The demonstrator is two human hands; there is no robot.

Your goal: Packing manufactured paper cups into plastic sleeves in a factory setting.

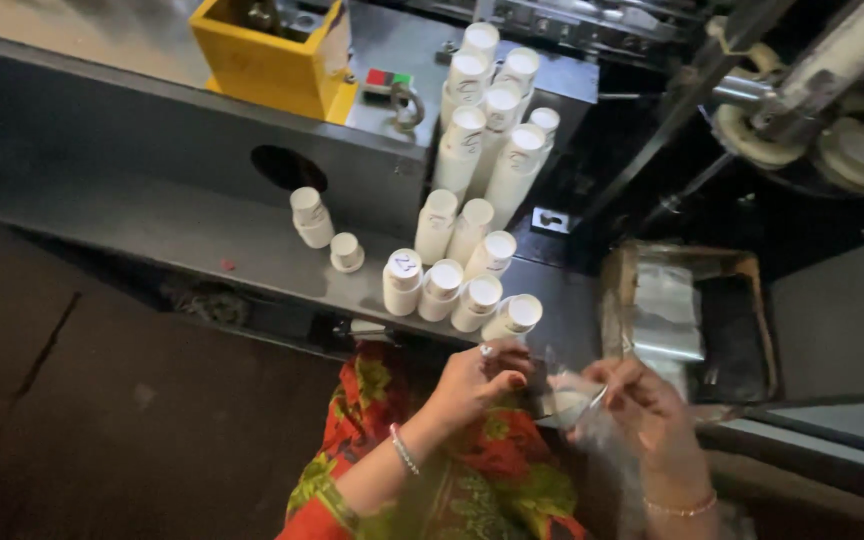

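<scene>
— How are the person's hands placed, seen from above?

— Both are raised close together before the body. The left hand has fingers curled inward, a ring on one finger and a bangle at the wrist.

— And the other?

— The right hand is pinched shut, fingertips pointing toward the left, a thin bracelet on its wrist.

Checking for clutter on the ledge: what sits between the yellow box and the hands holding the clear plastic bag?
In the head view, stacks of white paper cups stand on the grey ledge between the yellow box and both hands.
</scene>
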